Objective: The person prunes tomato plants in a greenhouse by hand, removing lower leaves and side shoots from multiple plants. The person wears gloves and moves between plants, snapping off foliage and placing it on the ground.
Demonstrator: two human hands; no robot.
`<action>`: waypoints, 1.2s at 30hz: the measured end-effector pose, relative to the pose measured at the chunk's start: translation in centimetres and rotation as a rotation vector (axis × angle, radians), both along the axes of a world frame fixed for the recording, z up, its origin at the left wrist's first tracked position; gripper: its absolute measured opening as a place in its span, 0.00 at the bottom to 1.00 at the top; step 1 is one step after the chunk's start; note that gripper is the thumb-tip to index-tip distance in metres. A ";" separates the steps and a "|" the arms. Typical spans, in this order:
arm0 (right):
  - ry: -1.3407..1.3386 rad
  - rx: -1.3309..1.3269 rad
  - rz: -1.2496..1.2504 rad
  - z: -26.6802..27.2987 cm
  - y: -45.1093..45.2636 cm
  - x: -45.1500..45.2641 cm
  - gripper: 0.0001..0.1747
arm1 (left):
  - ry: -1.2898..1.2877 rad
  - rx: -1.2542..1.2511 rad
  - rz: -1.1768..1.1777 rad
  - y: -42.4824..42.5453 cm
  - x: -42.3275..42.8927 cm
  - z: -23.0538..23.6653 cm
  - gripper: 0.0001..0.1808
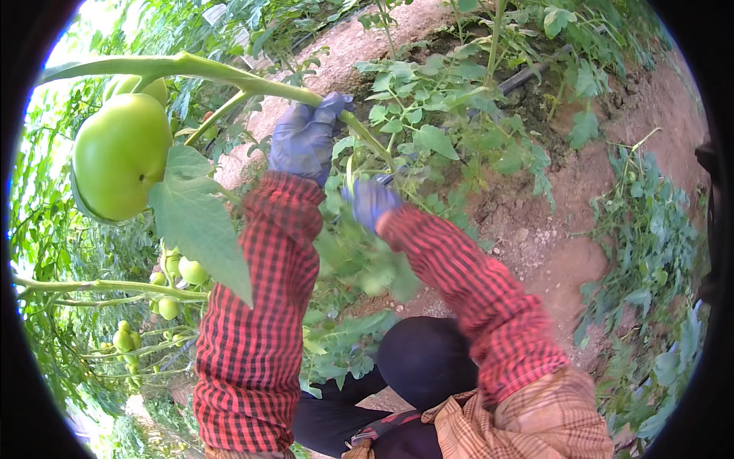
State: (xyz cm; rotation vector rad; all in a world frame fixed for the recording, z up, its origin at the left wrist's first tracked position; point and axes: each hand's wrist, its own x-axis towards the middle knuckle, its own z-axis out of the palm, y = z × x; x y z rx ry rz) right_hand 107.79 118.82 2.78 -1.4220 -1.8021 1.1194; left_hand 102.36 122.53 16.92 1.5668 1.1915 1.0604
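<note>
My left hand (304, 137), in a blue disposable glove, is closed around a thick green tomato stem (261, 86). Lower along that stem is my right hand (371, 201), gloved in blue too and blurred. Its fingers are curled beside a thin green shoot (350, 169). A small dark object (383, 179) shows at these fingers; what it is, and whether I hold it, cannot be made out. A large green tomato (120, 155) hangs left of my left hand, with a second one (137, 86) partly hidden behind it. A broad leaf (198, 212) overlaps my left sleeve.
Another tomato stem (114, 285) crosses at left, near small green tomatoes (192, 271). Leafy tomato plants (436, 109) grow beyond my hands, by a dark irrigation pipe (533, 72). Cut-looking foliage (648, 229) lies on bare soil (550, 252) at right. My bent knee (427, 361) is below.
</note>
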 end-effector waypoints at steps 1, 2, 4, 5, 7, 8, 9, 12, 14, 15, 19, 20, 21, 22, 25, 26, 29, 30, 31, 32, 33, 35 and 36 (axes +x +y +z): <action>-0.248 -0.067 0.268 0.7 -1.5 0.7 0.17 | 0.017 0.009 0.007 0.0 -0.1 0.0 0.11; -0.192 0.000 0.386 1.2 -3.7 2.1 0.17 | 0.032 0.016 -0.001 0.0 -0.1 -0.1 0.11; -0.258 0.111 0.406 2.9 -6.1 5.5 0.16 | 0.016 0.025 -0.017 -0.3 0.0 -0.3 0.12; -0.294 0.166 0.353 3.8 -5.5 7.1 0.15 | -0.007 0.010 -0.008 -0.5 0.1 -0.5 0.12; -0.140 0.112 0.049 4.9 -2.4 10.8 0.14 | -0.101 0.038 -0.040 -0.9 0.4 -0.7 0.12; -0.319 0.360 -0.043 4.7 -0.2 11.3 0.15 | -0.108 0.041 -0.015 -1.2 0.5 -0.8 0.12; -0.428 0.733 -0.156 4.3 1.7 11.4 0.17 | -0.128 0.066 -0.032 -1.3 0.7 -0.8 0.12; -0.668 0.567 0.148 0.9 5.8 10.4 0.13 | -0.067 0.099 -0.011 -1.6 1.1 -0.7 0.12; -0.560 0.707 0.106 -1.4 6.8 10.1 0.10 | -0.095 0.088 0.059 -1.8 1.4 -0.8 0.13; -0.566 0.699 0.111 -2.3 6.8 10.0 0.10 | -0.119 0.120 0.058 -1.9 1.5 -0.8 0.13; -0.609 0.733 0.279 -2.5 6.1 11.1 0.08 | -0.191 0.111 0.094 -2.1 2.3 -1.4 0.12; -0.639 0.649 0.252 -2.2 5.5 11.3 0.08 | -0.183 0.114 0.108 -2.2 2.4 -1.4 0.12; -0.626 0.590 0.226 -1.8 4.9 11.3 0.09 | -0.181 0.112 0.123 -2.3 2.6 -1.5 0.11; -0.602 0.560 0.177 -1.5 4.2 11.2 0.09 | -0.201 0.103 0.120 -2.2 2.7 -1.5 0.11; -0.546 0.399 -0.042 -1.9 2.1 10.6 0.12 | -0.203 0.089 0.138 -2.2 3.1 -1.4 0.11; -0.454 0.320 -0.100 -2.3 1.5 10.4 0.14 | -0.198 0.064 0.144 -2.2 3.2 -1.3 0.11; -0.225 0.067 -0.251 -4.1 0.7 10.4 0.19 | -0.178 0.062 0.129 -2.1 3.4 -1.5 0.12; -0.207 0.032 -0.283 -4.5 0.6 10.8 0.21 | -0.186 0.080 0.118 -2.1 3.4 -1.7 0.12; -0.147 0.056 -0.286 -4.9 -0.1 11.0 0.22 | -0.196 0.095 0.107 -2.1 3.3 -1.9 0.12; -0.377 -0.091 -0.014 -5.0 -0.3 12.1 0.18 | -0.216 0.105 0.080 -2.0 3.1 -2.1 0.12; -0.414 -0.213 -0.035 -5.1 -1.5 13.1 0.17 | -0.180 0.124 0.119 -1.9 2.8 -2.3 0.12; -0.496 -0.208 -0.076 -4.9 -4.9 14.9 0.15 | -0.155 0.185 0.118 -1.3 2.2 -2.5 0.11; -0.622 -0.239 -0.022 -4.8 -7.1 16.8 0.14 | -0.204 0.151 0.044 -0.7 1.6 -2.3 0.11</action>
